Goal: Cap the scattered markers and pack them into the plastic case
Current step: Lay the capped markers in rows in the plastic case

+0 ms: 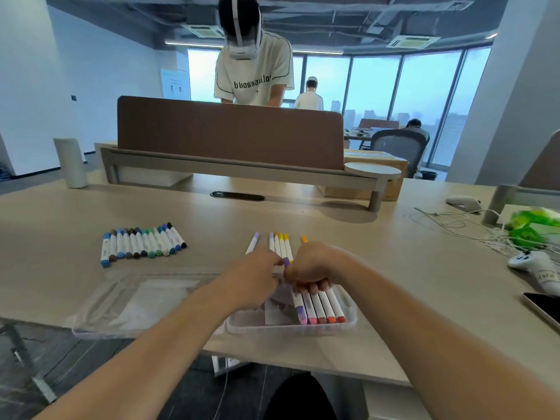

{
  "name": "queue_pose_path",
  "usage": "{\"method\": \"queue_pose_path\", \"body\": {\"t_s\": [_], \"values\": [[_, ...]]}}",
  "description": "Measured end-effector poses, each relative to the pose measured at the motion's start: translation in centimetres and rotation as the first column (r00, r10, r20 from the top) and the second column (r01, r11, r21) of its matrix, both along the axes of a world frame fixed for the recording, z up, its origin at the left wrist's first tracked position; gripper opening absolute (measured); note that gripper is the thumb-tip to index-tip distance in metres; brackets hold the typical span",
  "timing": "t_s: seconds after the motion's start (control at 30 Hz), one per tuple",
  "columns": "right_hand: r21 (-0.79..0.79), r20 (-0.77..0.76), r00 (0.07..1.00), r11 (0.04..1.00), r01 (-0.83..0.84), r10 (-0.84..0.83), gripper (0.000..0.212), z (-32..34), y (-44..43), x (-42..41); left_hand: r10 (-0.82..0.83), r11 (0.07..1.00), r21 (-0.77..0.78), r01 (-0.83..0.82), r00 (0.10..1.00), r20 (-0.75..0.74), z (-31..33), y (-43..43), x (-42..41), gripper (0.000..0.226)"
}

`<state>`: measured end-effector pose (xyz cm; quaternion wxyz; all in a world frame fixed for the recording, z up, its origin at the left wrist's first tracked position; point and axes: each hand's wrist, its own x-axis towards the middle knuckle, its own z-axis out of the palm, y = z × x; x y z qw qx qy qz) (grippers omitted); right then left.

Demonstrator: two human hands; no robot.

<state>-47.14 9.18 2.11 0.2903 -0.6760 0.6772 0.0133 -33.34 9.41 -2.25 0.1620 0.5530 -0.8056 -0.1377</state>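
Observation:
My left hand point(254, 275) and my right hand point(312, 268) meet above the clear plastic case point(291, 327). Between them is a marker with a purple cap point(286, 262); both hands pinch it with curled fingers. Several capped markers point(321, 307), purple through red, lie side by side in the right part of the case. A few markers with yellow and purple caps point(280, 242) lie on the desk just beyond my hands. A row of several blue, brown and green markers point(142, 244) lies at the left. The case's clear lid point(136, 298) lies flat to the left.
A brown desk divider point(230, 131) stands at the back, with a person behind it. White cables point(472, 225), a white controller point(536, 265), green packaging point(533, 222) and a dark tablet point(545, 307) lie at the right. The desk's front edge runs just under the case.

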Motion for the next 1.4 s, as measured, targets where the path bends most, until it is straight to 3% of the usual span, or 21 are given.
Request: {"method": "queue_pose_path", "body": {"t_s": [0.2, 0.37, 0.5, 0.7, 0.9, 1.0, 1.17, 1.3, 1.4], "values": [[-0.02, -0.01, 1.0, 1.0, -0.01, 0.01, 0.036, -0.7, 0.7, 0.0, -0.093, 0.993, 0.075, 0.09, 0.995, 0.035, -0.1, 1.0, -0.1, 0.032], [-0.014, -0.055, 0.998, 0.999, -0.04, 0.04, 0.038, -1.0, 0.4, -0.6, -0.241, 0.966, 0.135, 0.221, 0.956, 0.165, -0.2, 0.9, 0.3, 0.038], [-0.026, -0.042, 0.999, 0.999, -0.018, 0.017, 0.04, -1.5, 0.1, -1.0, -0.243, 0.964, 0.164, 0.211, 0.946, 0.213, -0.1, 1.0, 0.4, 0.055], [-0.011, -0.112, 0.991, 0.997, -0.073, 0.071, 0.038, -1.4, -0.1, -0.5, -0.252, 0.963, 0.147, 0.225, 0.945, 0.209, -0.5, 0.7, 0.3, 0.055], [0.017, -0.089, 0.994, 0.998, -0.058, 0.06, 0.034, -1.4, -0.7, -0.8, -0.257, 0.955, 0.183, 0.233, 0.958, 0.125, 0.2, 0.6, 0.4, 0.052], [0.039, -0.075, 0.994, 0.997, -0.074, 0.076, 0.03, -1.1, -1.0, -0.9, -0.134, 0.976, 0.168, 0.135, 0.991, -0.016, 0.6, 0.4, 1.2, 0.047], [-0.096, -0.026, 0.999, 0.995, -0.021, 0.019, 0.036, -1.0, -2.8, 0.0, 0.003, 1.0, -0.013, -0.006, 0.981, -0.195, 1.4, -0.8, 2.6, 0.026], [-0.248, -0.03, 0.999, 0.968, -0.024, 0.018, 0.029, -1.1, -5.3, 2.9, 0.1, 0.994, -0.007, -0.107, 0.945, -0.31, 2.1, -2.6, 4.7, 0.022], [-0.255, -0.127, 0.99, 0.963, -0.086, 0.055, 0.022, -0.9, -7.4, 5.4, 0.149, 0.989, 0.03, -0.148, 0.922, -0.357, 2.4, -4.4, 6.4, 0.023]]}}
